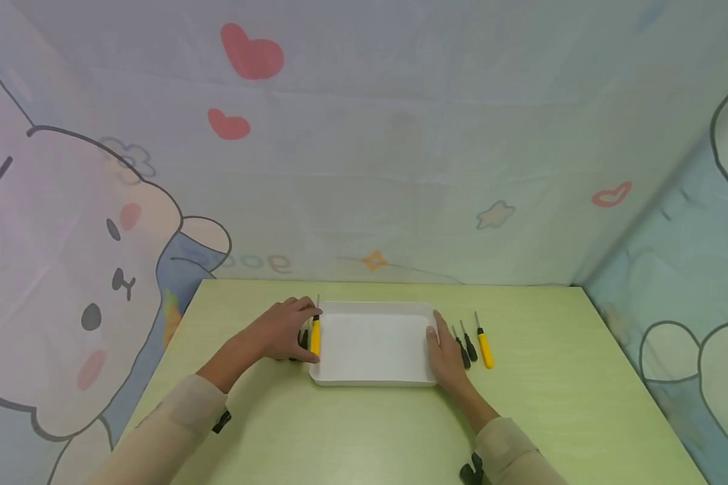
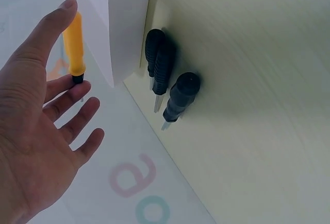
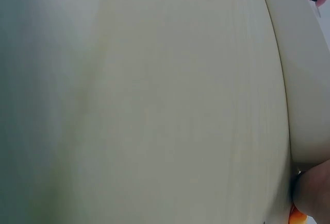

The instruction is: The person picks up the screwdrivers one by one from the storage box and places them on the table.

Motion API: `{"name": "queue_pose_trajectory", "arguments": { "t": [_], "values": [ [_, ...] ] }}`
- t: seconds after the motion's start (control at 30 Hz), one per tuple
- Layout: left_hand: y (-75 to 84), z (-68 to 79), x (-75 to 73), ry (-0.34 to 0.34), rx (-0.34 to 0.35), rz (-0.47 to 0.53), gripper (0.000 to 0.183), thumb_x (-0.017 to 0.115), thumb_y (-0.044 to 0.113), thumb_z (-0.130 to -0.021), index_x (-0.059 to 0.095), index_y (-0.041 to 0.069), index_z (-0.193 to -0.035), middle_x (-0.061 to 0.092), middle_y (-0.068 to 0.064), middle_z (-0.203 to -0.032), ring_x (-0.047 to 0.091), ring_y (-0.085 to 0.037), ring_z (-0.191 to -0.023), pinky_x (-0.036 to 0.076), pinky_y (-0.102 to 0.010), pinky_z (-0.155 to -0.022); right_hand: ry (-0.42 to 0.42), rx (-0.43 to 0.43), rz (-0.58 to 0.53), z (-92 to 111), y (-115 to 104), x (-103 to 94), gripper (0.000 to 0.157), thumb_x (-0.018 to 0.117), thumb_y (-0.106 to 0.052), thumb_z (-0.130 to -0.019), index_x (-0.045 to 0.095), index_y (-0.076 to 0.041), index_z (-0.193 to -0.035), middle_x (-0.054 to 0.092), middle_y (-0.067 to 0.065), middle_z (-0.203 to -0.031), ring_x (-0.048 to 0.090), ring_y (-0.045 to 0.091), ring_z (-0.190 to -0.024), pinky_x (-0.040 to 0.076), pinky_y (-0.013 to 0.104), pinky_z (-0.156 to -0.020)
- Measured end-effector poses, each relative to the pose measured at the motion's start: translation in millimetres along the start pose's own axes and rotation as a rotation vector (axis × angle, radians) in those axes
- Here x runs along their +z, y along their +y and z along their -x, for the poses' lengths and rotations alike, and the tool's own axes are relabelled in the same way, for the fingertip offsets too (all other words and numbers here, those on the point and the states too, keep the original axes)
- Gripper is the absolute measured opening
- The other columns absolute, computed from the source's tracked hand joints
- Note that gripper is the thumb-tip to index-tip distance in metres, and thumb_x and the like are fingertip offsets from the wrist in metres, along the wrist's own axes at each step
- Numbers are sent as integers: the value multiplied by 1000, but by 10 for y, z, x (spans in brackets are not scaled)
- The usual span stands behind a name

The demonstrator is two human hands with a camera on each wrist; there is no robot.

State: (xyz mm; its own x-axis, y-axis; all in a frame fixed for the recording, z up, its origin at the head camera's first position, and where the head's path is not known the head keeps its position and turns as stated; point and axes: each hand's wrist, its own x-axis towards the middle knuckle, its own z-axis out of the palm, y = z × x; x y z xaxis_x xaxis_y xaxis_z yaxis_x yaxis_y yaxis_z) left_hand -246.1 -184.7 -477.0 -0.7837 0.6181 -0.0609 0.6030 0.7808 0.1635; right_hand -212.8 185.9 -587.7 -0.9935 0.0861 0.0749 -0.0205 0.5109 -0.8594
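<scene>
My left hand (image 1: 285,330) is at the left edge of a white tray (image 1: 373,343). It pinches a yellow-handled screwdriver (image 2: 75,46) lengthwise, thumb at the handle's end and fingertips by the black collar, its blade pointing away. Its remaining fingers are spread in the left wrist view. My right hand (image 1: 445,353) holds the tray's right side, with the thumb over the inner side of the rim. Only a dark part of that hand (image 3: 314,193) shows in the right wrist view. Nothing lies on the visible tray floor.
Several black-handled screwdrivers (image 2: 164,67) lie left of the tray, partly behind my left hand in the head view. To its right are two black screwdrivers (image 1: 470,349) and a yellow one (image 1: 484,347). The pale table (image 1: 340,431) meets a printed cloth backdrop (image 1: 400,168).
</scene>
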Motion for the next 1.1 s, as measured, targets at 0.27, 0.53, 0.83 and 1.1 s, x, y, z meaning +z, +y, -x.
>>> {"name": "queue_pose_trajectory", "arguments": {
  "t": [0.27,0.53,0.83,1.1],
  "values": [
    [-53,61,-78,24,-9,-8,96,90,59,-78,58,5,-149,54,-12,-145,53,-34,-126,49,-56,-99,-3,2,-5,-2,-7,-3,58,37,-30,-116,26,-9,-169,32,17,-171,31,41,-156,23,57,-126],
    [-143,110,-94,44,-18,-46,98,90,64,-75,59,6,-147,55,-11,-141,54,-33,-123,50,-55,-98,-7,9,5,-1,-12,-5,58,36,-31,-117,25,-9,-169,32,17,-171,31,41,-155,22,58,-126],
    [-182,142,-113,50,-30,-44,98,91,62,-75,58,6,-149,54,-11,-143,53,-33,-125,49,-57,-100,-10,4,0,6,-5,-7,58,35,-32,-117,24,-9,-169,30,16,-172,29,40,-157,21,57,-127],
    [-223,168,-112,71,-33,-47,97,93,59,-74,59,6,-147,55,-12,-142,54,-34,-126,49,-57,-100,-12,13,-7,3,0,-1,59,35,-33,-117,24,-10,-170,29,16,-172,28,39,-157,21,56,-127]
  ]
}}
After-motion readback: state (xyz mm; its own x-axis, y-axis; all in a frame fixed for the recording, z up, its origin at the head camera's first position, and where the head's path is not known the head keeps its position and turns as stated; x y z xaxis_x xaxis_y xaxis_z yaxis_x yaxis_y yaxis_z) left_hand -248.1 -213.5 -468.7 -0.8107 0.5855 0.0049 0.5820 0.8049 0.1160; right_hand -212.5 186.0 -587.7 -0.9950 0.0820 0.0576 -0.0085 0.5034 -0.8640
